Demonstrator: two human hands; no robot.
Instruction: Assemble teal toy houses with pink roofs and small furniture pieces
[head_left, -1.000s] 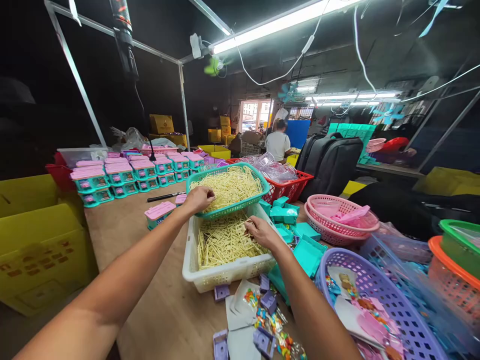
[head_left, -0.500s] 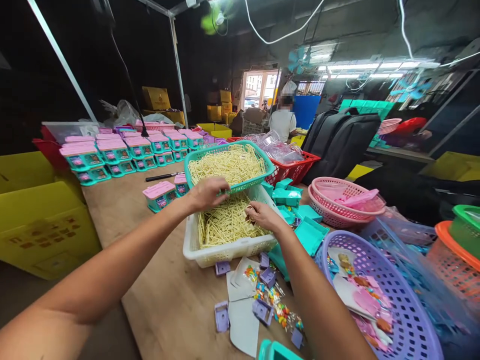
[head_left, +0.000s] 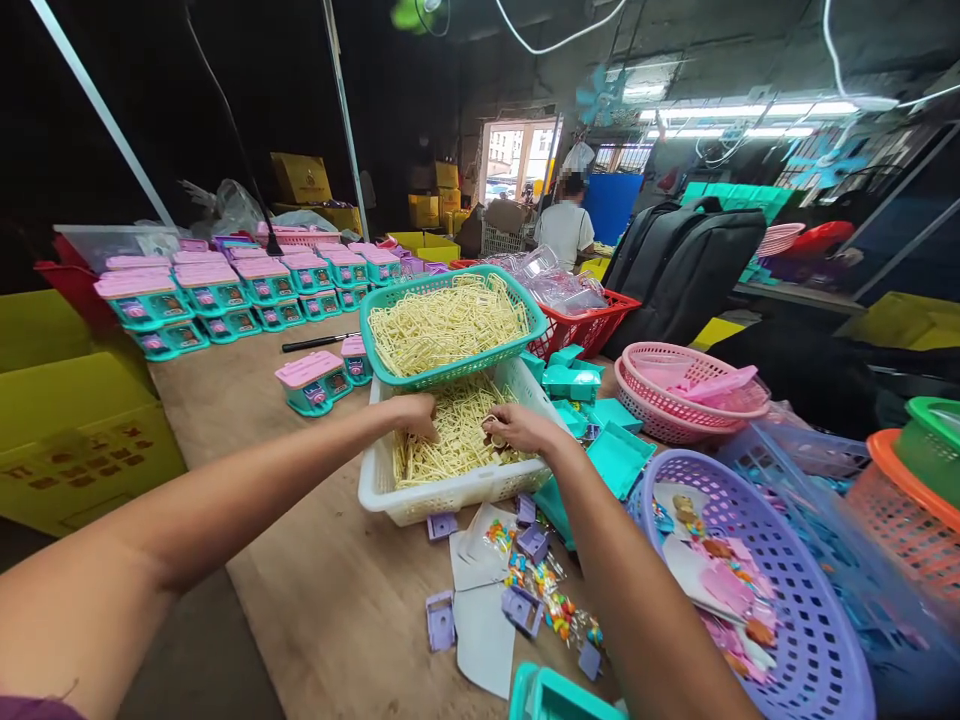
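Note:
A white basket [head_left: 450,492] holds a heap of thin pale yellow plastic pieces [head_left: 457,430]. My left hand [head_left: 417,412] dips into the heap from the left, its fingers curled downward and their tips hidden. On the right side of the same heap, my right hand [head_left: 516,428] pinches a pale yellow piece between thumb and fingers. A teal basket [head_left: 450,374], full of similar pale yellow pieces, rests tilted across the white basket's far end, just beyond both hands.
Pink-and-teal toy houses [head_left: 259,280] stand stacked at the back left. Purple plastic parts [head_left: 441,620] and small bagged colourful pieces lie in front. Teal trays [head_left: 619,465], a purple basket [head_left: 810,600] and pink baskets [head_left: 637,405] are at right. A person [head_left: 564,230] is farther back.
My left hand has moved from the teal basket's near edge down into the pieces in the white basket. My right hand stays over the heap. The view has shifted slightly.

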